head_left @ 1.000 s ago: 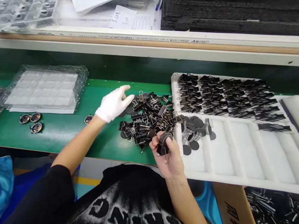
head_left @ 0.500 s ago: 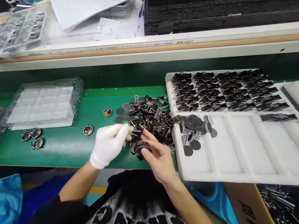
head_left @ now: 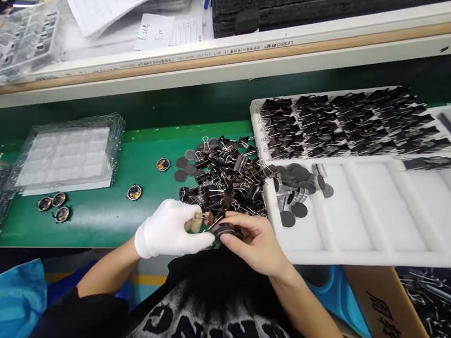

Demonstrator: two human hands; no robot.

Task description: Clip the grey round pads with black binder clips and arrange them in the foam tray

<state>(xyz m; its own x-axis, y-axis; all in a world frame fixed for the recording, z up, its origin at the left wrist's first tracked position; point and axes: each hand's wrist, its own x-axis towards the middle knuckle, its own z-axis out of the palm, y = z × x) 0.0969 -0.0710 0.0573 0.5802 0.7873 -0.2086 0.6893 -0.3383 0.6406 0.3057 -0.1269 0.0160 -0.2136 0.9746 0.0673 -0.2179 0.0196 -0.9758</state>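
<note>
My left hand (head_left: 166,231), in a white glove with bare fingertips, is closed on a black binder clip (head_left: 210,218) whose wire handle shows at the fingers. Bare, my right hand (head_left: 260,244) pinches a round black piece (head_left: 226,229) against the clip. Fingers partly cover both things, and I cannot tell whether the clip's jaws are around the piece. Just beyond my hands lies a heap of black binder clips (head_left: 231,173) with silver wire handles. Several dark grey discs (head_left: 180,175) lie at the heap's left side.
A white foam tray (head_left: 354,223) at right holds loose discs (head_left: 287,219) and rows of clips (head_left: 335,123). On the green bench (head_left: 114,225) at left are several small round patterned pieces (head_left: 134,193) and clear plastic trays (head_left: 69,153). A cardboard box (head_left: 382,314) stands below right.
My hands have come together and slightly nearer my body. The left hand has brought the binder clip down to the round piece in my right hand. The view has shifted slightly.
</note>
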